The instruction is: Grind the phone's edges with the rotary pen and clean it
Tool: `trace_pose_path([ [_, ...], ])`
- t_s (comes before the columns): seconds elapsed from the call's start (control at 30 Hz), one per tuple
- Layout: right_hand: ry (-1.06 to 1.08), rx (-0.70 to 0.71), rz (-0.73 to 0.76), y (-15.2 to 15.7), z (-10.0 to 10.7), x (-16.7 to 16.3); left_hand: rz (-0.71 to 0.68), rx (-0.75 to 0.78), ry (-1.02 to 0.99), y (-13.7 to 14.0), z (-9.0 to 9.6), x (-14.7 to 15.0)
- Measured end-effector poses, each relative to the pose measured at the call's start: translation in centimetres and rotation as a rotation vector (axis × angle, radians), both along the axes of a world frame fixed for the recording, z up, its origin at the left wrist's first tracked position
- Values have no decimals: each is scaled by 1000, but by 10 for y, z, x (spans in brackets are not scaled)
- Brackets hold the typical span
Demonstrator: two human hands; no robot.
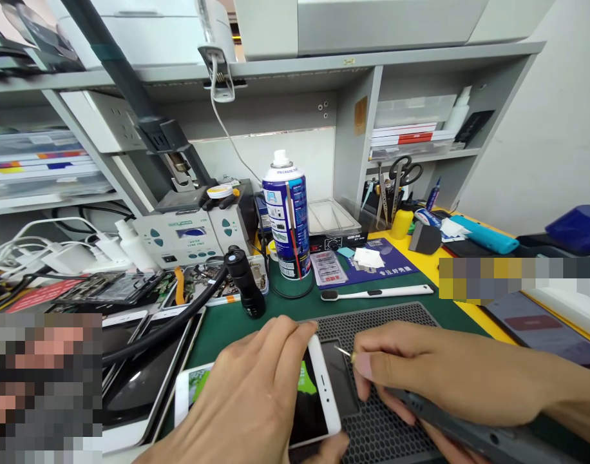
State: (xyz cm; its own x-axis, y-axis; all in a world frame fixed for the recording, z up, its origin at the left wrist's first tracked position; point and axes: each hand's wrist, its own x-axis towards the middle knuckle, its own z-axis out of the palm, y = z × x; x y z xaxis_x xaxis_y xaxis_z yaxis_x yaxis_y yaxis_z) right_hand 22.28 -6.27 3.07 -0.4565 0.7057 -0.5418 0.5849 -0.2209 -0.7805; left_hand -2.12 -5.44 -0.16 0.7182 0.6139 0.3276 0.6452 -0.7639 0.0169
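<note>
My left hand lies across a white smartphone, fingers wrapped over its long edges. The phone's screen is lit, with green showing on both sides of the hand. Much of the display is hidden under my palm. In my right hand is a dark grey pen-shaped screwdriver, gripped near its front. Its thin metal tip points left, a little to the right of the phone's end and apart from it. Beneath both is a black mat with a honeycomb pattern.
Beyond the hands stand a blue spray can and a black flashlight. A white toothbrush lies behind the mat. More phones and a black hose are at left, before a soldering station. Grey shelving borders the back.
</note>
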Motion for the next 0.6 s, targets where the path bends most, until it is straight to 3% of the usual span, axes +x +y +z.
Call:
trace_pose_path([
  [0.1, 22, 24, -48, 3, -2, -2, 27, 20, -24, -4, -3, 2],
  [0.3, 162, -295, -50, 6, -8, -5, 36, -30, -40, 3, -6, 1],
  [0.47, 142, -369, -65, 4, -10, -11, 18, 9, -5, 4, -10, -5],
  [0.6, 114, -339, -59, 4, -12, -15, -18, 51, -7, 3, -14, -6],
])
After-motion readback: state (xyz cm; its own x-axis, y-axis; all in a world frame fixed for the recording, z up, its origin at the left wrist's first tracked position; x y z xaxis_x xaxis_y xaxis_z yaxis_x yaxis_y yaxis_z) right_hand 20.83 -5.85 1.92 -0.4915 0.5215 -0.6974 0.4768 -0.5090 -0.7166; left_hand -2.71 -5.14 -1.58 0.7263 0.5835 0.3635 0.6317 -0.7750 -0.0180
